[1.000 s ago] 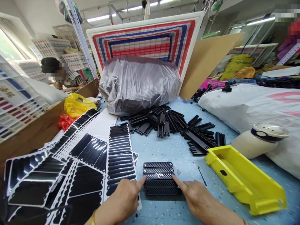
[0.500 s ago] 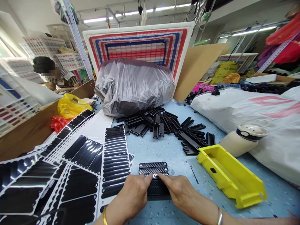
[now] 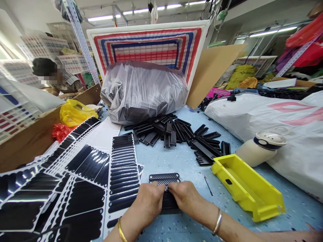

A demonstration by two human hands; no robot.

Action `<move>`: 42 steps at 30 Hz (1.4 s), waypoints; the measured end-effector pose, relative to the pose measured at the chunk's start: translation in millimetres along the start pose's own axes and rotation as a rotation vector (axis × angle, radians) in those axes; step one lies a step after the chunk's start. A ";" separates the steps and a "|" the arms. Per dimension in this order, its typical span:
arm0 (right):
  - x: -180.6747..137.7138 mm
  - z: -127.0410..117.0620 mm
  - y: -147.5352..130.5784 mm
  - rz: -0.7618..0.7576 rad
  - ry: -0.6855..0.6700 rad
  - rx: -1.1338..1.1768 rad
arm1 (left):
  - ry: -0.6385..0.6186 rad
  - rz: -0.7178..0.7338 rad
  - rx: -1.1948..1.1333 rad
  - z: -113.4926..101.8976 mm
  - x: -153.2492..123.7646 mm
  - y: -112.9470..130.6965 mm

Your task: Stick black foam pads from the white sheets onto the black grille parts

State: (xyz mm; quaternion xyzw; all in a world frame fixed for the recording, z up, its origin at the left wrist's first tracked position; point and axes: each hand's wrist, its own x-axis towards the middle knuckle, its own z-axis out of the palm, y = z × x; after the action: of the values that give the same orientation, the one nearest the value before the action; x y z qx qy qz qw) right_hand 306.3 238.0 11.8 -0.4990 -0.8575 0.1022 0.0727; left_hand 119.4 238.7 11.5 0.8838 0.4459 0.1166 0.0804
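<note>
Several black strips with a textured, mesh-like top (image 3: pixel 164 176) lie side by side in a small block on the table. My left hand (image 3: pixel 150 201) is closed over the left half of this block, and my right hand (image 3: pixel 185 198) is closed over the right half. Thumbs and curled fingertips almost meet at the block's middle, pressed down on it. Whatever is pinched there is hidden by the fingers. Left of my hands lies a white sheet carrying rows of glossy black strip-shaped stickers (image 3: pixel 122 171).
More sticker sheets (image 3: pixel 84 198) overlap at left. Black slotted plastic pieces (image 3: pixel 171 132) are heaped ahead, before a filled plastic bag (image 3: pixel 143 92). At right stand a yellow bin (image 3: pixel 248 188), a cream bottle (image 3: pixel 257 151) and a white sack (image 3: pixel 252 111). A person (image 3: pixel 58 77) sits far left.
My index fingers were stretched out, pressing on the strips; now both hands have curled, with fingertips drawn in at the block's middle. The view has shifted slightly.
</note>
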 end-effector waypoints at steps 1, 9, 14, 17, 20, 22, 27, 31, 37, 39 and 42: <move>-2.3 -0.3 0.8 0.007 0.007 0.001 | -0.006 0.003 0.002 0.0 0.7 0.1; -27.7 4.7 9.3 0.033 0.051 0.042 | -0.072 0.042 0.008 1.2 6.1 -0.9; -29.7 12.0 13.1 0.047 0.078 0.061 | -0.075 0.075 0.002 2.3 6.9 0.0; -31.5 12.6 12.9 0.043 0.078 0.072 | -0.060 0.089 -0.001 4.0 5.3 0.1; -34.5 10.8 11.5 0.038 0.077 0.082 | -0.005 0.100 -0.019 7.4 3.3 -1.2; -37.5 9.1 10.8 0.029 0.099 0.091 | 0.026 0.103 -0.030 10.3 2.7 -2.6; -51.0 10.6 13.2 0.014 0.225 0.094 | 0.053 0.111 -0.048 14.6 5.5 -5.8; -63.9 17.8 15.6 -0.035 0.246 0.040 | 0.084 0.116 -0.052 13.4 6.1 -4.5; -74.2 25.3 11.2 -0.101 0.221 -0.097 | 0.239 0.132 -0.016 19.2 -13.1 -5.1; -74.8 24.9 9.7 -0.126 0.221 -0.141 | 0.297 0.145 0.009 23.3 -22.4 -8.3; -74.9 23.4 8.9 -0.148 0.198 -0.208 | 0.351 0.178 0.032 26.5 -33.7 -13.3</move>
State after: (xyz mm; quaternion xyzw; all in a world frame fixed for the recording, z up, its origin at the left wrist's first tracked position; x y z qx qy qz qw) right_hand 345.4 174.7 -14.8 -0.4470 -0.8865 -0.0426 0.1119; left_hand 97.1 218.3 -21.7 0.8870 0.3750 0.2685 -0.0231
